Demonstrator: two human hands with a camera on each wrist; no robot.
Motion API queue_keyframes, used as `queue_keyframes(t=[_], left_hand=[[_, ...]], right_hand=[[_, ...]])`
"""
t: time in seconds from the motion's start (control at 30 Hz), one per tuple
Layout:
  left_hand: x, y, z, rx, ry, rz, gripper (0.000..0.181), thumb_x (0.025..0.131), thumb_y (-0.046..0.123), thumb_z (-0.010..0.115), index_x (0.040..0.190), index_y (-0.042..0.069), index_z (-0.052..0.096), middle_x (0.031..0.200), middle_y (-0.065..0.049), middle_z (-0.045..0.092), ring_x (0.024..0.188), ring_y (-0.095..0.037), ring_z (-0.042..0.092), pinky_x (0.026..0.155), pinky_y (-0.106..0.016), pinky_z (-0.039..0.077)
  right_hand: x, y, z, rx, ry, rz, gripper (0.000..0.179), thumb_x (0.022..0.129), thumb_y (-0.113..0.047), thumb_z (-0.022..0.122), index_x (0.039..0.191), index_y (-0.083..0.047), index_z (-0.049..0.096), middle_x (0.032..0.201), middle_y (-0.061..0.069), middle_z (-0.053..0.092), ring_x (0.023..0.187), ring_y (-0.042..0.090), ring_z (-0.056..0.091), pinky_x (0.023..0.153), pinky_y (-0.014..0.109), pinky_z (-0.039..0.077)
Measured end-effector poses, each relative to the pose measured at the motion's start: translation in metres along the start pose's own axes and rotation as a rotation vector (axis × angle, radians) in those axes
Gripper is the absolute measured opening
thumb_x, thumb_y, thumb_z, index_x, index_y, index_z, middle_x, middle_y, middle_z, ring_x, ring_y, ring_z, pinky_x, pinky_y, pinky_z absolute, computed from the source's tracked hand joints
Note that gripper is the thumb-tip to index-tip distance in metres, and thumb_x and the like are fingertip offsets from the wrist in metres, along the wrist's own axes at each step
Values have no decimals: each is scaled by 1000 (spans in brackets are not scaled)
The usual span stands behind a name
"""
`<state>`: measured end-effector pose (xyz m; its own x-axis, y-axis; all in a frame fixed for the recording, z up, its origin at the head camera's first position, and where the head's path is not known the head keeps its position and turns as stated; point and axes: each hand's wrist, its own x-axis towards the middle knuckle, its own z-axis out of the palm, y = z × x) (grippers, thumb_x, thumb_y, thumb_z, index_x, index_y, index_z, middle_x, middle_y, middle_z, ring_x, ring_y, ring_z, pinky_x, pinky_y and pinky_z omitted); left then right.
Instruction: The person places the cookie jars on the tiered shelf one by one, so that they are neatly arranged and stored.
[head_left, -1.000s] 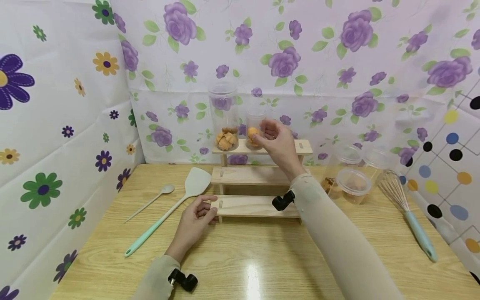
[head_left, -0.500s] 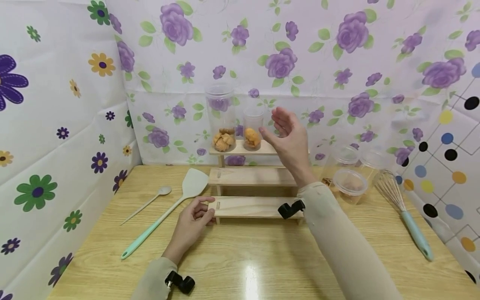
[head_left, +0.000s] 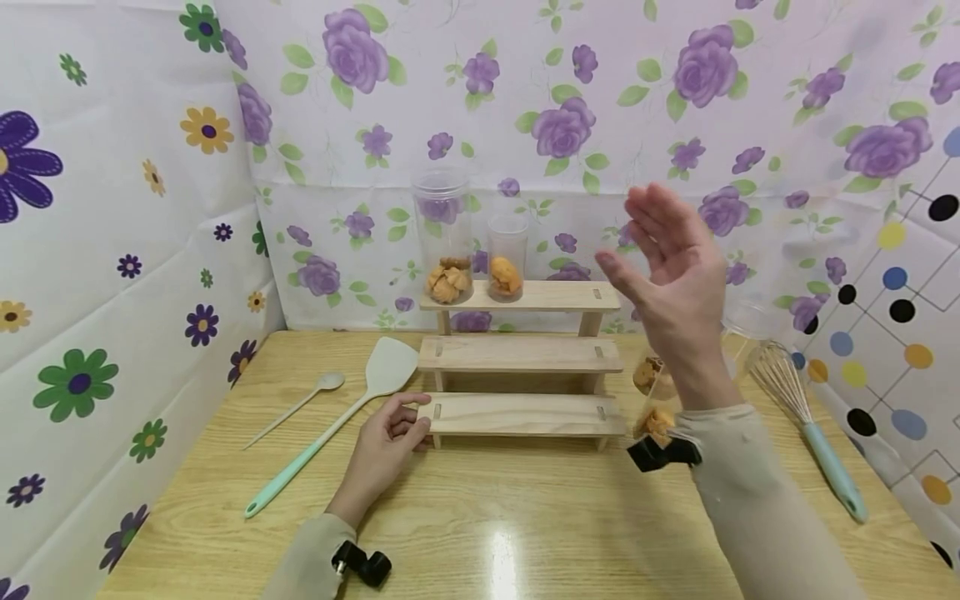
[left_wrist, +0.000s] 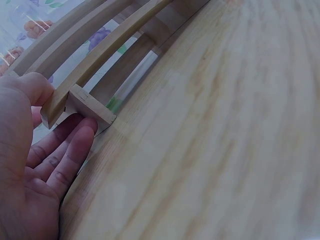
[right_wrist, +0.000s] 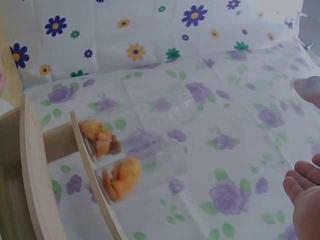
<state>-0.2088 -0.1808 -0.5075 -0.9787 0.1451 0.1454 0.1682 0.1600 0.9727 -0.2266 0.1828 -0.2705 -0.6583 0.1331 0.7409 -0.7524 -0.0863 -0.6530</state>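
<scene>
A three-step wooden shelf (head_left: 517, 354) stands on the table. My left hand (head_left: 388, 440) holds the left end of its lowest step; in the left wrist view the thumb (left_wrist: 37, 89) lies at the board and the fingers (left_wrist: 75, 150) curl beneath it, against the leg. On the top step stand a tall clear jar (head_left: 442, 225) and a shorter clear jar (head_left: 507, 250), both with orange-brown snacks at the bottom. My right hand (head_left: 675, 283) is in the air right of the shelf, fingers extended, holding nothing. It partly hides several clear jars (head_left: 652, 400) behind it.
Left of the shelf lie a white spatula (head_left: 393, 367) with a green handle and a thin long spoon (head_left: 328, 382). A whisk (head_left: 806, 417) with a blue handle lies at the right. Flowered cloth (head_left: 562, 67) hangs close behind the shelf.
My right hand has let go of the shorter jar and moved away to the right, over the jars on the table. The left hand stays at the lowest step.
</scene>
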Motion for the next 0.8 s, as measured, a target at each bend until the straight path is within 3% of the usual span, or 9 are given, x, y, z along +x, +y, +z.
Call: queue_keyframes(t=[0.13,0.23,0.5,0.67,0.8], left_hand=[[1,0,1,5,0,-2,33,112,17,72,145,18,68,113,-21,72,96,-30,77,85,-38,71],[1,2,1,7,0,1,33,112,18,72,145,18,68,112,-20,72,95,-30,77,84,-38,71],[1,2,0,12,-3,13,34,112,18,72,145,18,68,113,-20,72,95,-30,77,84,-39,71],[0,1,0,14,0,5,33,112,18,72,145,19,68,113,-20,72,96,-30,76,84,-38,71],[0,0,0,12,0,0,33,112,19,72,145,18,68,113,-20,73,97,-31,76,85,-38,71]], right_hand=[[-7,-12,-19,61,58,-32,85,81,15,91,157,5,53,156,26,58,149,37,55,132,40,42],[-14,-17,-34,96,95,-50,85,79,22,88,155,7,54,155,27,59,148,38,55,131,39,43],[-32,-14,-75,58,163,-104,78,78,30,77,151,12,57,153,27,60,147,38,54,127,35,46],[-48,-7,-100,41,206,-76,78,78,30,77,151,12,57,154,29,57,147,38,53,127,32,46],[-65,1,-117,-52,212,-12,81,80,25,79,156,7,56,158,25,56,151,36,50,127,29,44]])
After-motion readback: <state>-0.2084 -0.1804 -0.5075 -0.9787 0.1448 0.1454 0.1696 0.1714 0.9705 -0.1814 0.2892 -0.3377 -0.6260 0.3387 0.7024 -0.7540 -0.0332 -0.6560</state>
